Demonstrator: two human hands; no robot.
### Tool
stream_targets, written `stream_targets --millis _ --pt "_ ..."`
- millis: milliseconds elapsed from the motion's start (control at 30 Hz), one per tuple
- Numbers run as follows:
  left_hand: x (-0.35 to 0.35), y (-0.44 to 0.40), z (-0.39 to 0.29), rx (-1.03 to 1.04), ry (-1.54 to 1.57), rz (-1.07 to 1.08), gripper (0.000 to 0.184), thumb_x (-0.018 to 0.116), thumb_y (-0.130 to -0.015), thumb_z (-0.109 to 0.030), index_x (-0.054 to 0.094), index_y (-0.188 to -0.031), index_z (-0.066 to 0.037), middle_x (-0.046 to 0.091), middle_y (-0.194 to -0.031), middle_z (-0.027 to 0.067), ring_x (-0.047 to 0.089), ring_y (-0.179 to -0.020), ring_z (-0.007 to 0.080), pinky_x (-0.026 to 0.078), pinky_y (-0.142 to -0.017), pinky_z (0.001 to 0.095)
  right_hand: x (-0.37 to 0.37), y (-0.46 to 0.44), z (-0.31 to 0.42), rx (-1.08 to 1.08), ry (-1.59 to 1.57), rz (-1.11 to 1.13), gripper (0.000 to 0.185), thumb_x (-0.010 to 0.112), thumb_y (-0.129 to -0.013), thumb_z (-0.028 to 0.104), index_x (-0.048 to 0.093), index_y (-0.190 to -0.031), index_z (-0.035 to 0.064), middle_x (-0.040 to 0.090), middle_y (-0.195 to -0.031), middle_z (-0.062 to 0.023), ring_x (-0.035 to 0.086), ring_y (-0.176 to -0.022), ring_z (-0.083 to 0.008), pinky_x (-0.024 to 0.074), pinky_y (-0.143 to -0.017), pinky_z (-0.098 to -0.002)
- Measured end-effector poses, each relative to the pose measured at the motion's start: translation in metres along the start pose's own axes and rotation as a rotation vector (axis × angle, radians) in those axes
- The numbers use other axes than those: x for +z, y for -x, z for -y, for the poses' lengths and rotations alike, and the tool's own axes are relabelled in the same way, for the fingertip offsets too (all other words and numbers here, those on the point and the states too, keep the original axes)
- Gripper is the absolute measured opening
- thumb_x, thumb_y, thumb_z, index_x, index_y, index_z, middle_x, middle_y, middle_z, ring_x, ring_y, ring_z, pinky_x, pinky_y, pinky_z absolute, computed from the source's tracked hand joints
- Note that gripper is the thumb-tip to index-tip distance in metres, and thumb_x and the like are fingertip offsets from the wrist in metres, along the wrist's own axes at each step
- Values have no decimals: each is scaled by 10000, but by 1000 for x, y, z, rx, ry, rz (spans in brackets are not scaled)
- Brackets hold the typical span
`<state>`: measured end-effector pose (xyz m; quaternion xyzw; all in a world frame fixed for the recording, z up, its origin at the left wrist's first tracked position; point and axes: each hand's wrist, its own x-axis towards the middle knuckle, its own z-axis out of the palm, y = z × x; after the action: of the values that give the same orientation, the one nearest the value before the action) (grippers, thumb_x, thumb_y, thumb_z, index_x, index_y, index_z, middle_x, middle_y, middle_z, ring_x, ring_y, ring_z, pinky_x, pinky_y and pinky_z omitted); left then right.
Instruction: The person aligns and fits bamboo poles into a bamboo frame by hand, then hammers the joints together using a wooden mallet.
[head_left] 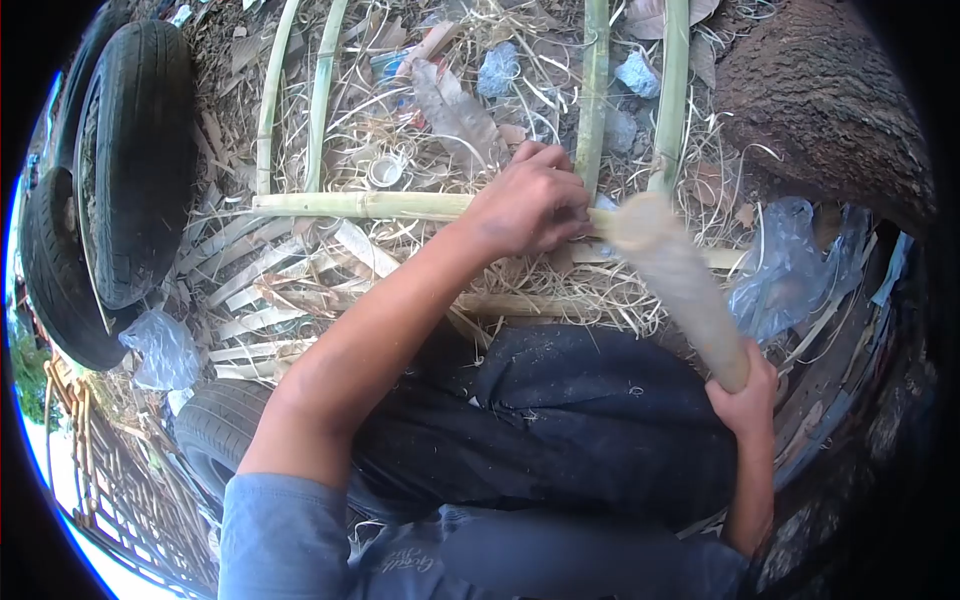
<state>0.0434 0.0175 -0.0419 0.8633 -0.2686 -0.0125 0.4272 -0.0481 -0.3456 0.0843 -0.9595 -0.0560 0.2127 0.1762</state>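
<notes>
My left hand (535, 200) is closed around a pale green bamboo pole (360, 205) that lies crosswise in front of me. Close to its knuckles, an upright bamboo pole (593, 90) meets the crosswise one. In my right hand (748, 392) is the lower end of a thick wooden club (690, 290), smeared by motion. The club's far end overlaps the crosswise pole just right of my left hand; whether they touch, I cannot tell. Another bamboo length (672, 90) runs away from me behind the club's end. Two thinner bamboo lengths (325, 90) join the crosswise pole's left part.
Old tyres (150, 160) stand at the left, with another tyre (225, 420) beside my legs. A thick tree trunk (830, 100) is at the upper right. Bamboo shavings (270, 270), dry leaves (455, 110) and plastic bags (785, 265) litter the ground.
</notes>
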Motion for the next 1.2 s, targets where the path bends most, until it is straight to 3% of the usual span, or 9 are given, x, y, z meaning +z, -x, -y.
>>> stream_targets --millis 167,467,533,667,767,867,933,1067,1200 --pt "3 2 3 25 8 -1 158 778 -665 -124 644 -745 -104 610 -753 10 545 -881 236 388 -870 370 1 1 -1 -12 179 87 400 719 -629 148 597 -988 20 666 -831 -230 653 -811 -468 526 -713 -512" --pt "4 8 2 1 54 -10 208 810 -651 -135 623 -732 -99 614 -759 11 549 -893 241 392 -886 380 4 5 4 33 -112 -36 413 716 -626 131 594 -1003 13 654 -823 -249 645 -809 -481 521 -710 -523" --pt "3 4 2 -24 17 5 204 807 -651 -132 624 -733 -100 618 -763 9 549 -899 243 398 -896 379 4 6 4 72 160 61 411 708 -622 115 589 -999 2 656 -820 -248 643 -804 -488 526 -715 -514" --pt "3 5 5 1 22 6 185 791 -649 -122 695 -808 -113 642 -780 7 552 -877 239 402 -887 379 5 8 1 -31 -117 -84 412 699 -620 103 595 -1006 6 664 -834 -249 659 -811 -476 537 -720 -492" --pt "6 3 4 17 22 0 184 774 -659 -121 717 -833 -117 649 -776 4 545 -858 237 401 -876 375 2 4 7 50 202 82 414 715 -625 113 595 -1008 10 662 -830 -249 659 -803 -469 534 -716 -490" --pt "5 8 3 -12 30 -13 173 772 -656 -115 712 -818 -122 643 -758 -9 544 -863 225 397 -870 370 3 6 7 -43 -133 -76 412 735 -635 131 589 -1000 10 656 -823 -249 648 -796 -469 522 -717 -503" --pt "1 3 2 -35 16 19 166 783 -652 -122 697 -793 -121 639 -757 -11 545 -869 224 392 -870 367 3 0 9 76 229 118 413 746 -641 147 586 -995 8 652 -821 -250 641 -791 -469 514 -717 -511" --pt "3 4 5 11 64 -43 153 795 -658 -127 676 -754 -121 619 -737 -3 539 -856 229 386 -873 371 1 6 4 -23 -93 -34 429 742 -632 149 587 -1004 2 654 -835 -252 639 -812 -474 511 -728 -524" --pt "1 -2 6 18 38 -19 143 791 -662 -126 670 -737 -121 623 -742 -12 541 -853 225 393 -874 367 1 -4 3 67 165 90 418 727 -624 141 586 -993 3 655 -835 -247 636 -816 -481 507 -737 -531"
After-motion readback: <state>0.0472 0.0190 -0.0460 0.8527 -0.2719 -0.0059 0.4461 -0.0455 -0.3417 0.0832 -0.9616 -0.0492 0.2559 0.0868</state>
